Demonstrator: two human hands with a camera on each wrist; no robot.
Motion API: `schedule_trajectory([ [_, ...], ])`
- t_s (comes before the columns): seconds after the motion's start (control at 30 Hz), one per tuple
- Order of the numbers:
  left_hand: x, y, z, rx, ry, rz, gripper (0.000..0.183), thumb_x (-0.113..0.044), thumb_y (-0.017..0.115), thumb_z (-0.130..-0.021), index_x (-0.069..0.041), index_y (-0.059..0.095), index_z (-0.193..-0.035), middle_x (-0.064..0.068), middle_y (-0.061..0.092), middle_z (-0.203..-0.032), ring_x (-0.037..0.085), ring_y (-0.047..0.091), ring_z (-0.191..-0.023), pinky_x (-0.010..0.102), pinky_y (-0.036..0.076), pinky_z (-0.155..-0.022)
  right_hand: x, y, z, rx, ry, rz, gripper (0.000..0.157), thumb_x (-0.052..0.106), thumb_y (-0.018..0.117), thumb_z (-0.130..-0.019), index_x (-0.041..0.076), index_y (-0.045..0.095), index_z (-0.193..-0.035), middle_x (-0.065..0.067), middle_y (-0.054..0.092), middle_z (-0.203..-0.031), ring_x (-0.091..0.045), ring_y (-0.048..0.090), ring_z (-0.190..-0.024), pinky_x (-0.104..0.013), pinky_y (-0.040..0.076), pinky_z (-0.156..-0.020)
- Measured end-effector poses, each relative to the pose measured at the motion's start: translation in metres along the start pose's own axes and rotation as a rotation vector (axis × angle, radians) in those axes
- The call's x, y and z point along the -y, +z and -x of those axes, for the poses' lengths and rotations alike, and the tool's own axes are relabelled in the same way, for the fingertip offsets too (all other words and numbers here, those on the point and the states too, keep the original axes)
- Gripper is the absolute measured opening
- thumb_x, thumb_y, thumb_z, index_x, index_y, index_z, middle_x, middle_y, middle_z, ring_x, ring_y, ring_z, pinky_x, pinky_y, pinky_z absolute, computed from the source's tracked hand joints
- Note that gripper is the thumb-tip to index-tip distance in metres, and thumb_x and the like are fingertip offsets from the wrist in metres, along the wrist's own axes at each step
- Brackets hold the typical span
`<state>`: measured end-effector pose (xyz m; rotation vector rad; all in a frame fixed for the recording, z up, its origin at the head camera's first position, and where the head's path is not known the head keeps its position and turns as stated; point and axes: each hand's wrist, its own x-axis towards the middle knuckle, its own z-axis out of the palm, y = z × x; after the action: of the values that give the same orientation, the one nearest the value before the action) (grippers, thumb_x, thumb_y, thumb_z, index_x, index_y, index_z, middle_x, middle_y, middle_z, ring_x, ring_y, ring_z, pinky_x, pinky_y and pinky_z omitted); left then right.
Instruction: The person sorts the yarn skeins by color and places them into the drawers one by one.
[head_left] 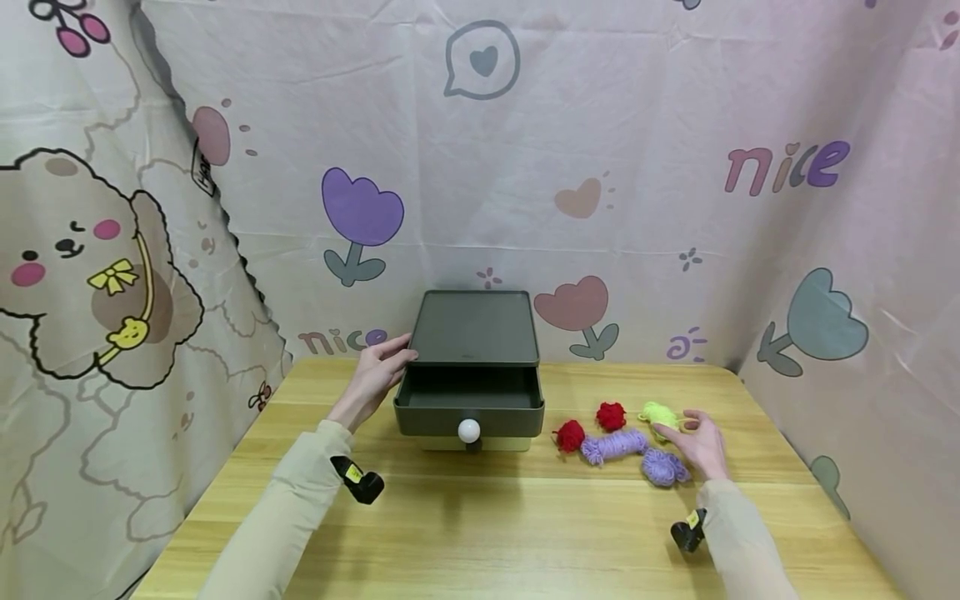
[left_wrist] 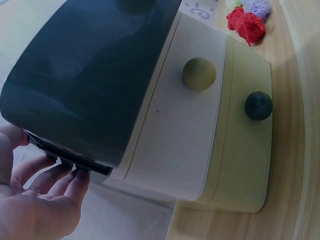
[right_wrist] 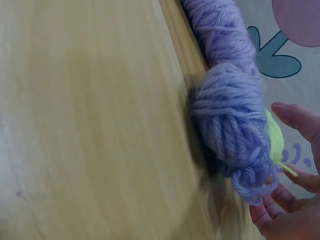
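Note:
A small drawer cabinet (head_left: pixel 475 329) has a dark lid and its dark top drawer (head_left: pixel 468 419) stands pulled out, a white knob on its front. My left hand (head_left: pixel 378 371) touches the cabinet's upper left side with its fingertips; in the left wrist view the fingers (left_wrist: pixel 75 187) rest against the dark side edge. At the right, my right hand (head_left: pixel 702 443) spreads thumb and fingers about a yellow-green yarn bundle (head_left: pixel 660 417). The right wrist view shows this bundle (right_wrist: pixel 275 137) partly hidden behind a purple yarn bundle (right_wrist: pixel 232 117), with a gap to the thumb.
Two red yarn balls (head_left: pixel 570 436) and a longer lilac yarn skein (head_left: pixel 615 446) lie between cabinet and right hand. Below the dark drawer are a white drawer (left_wrist: pixel 172 110) and a yellowish drawer (left_wrist: pixel 245 135), both closed. A printed curtain (head_left: pixel 480 167) hangs behind the wooden table (head_left: pixel 525 533).

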<state>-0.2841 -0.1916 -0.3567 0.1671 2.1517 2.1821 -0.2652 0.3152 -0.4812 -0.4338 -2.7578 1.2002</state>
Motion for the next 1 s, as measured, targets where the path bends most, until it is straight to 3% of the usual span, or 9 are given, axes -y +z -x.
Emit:
schedule_trajectory([
  [0.7,0.0,0.0,0.001,-0.004,0.002,0.005,0.057,-0.016,0.056,-0.087,-0.008,0.033,-0.138,0.012,0.03,-0.144,0.021,0.032,-0.13,0.039,0.027,-0.108,0.001,0.007,-0.011,0.0,-0.016,0.124,0.073,0.041,0.064,-0.076,-0.007,0.038,-0.124,-0.031,0.048,-0.116,-0.04,0.05,-0.099,-0.045,0.045,-0.078],
  [1.0,0.0,0.0,0.001,-0.009,-0.008,0.007,0.057,-0.016,0.055,-0.087,-0.009,0.032,-0.138,0.011,0.03,-0.144,0.02,0.032,-0.13,0.038,0.027,-0.108,0.001,0.011,-0.012,-0.041,-0.019,0.096,0.069,0.038,0.066,-0.074,-0.007,0.043,-0.121,-0.03,0.05,-0.115,-0.04,0.051,-0.099,-0.045,0.045,-0.078],
])
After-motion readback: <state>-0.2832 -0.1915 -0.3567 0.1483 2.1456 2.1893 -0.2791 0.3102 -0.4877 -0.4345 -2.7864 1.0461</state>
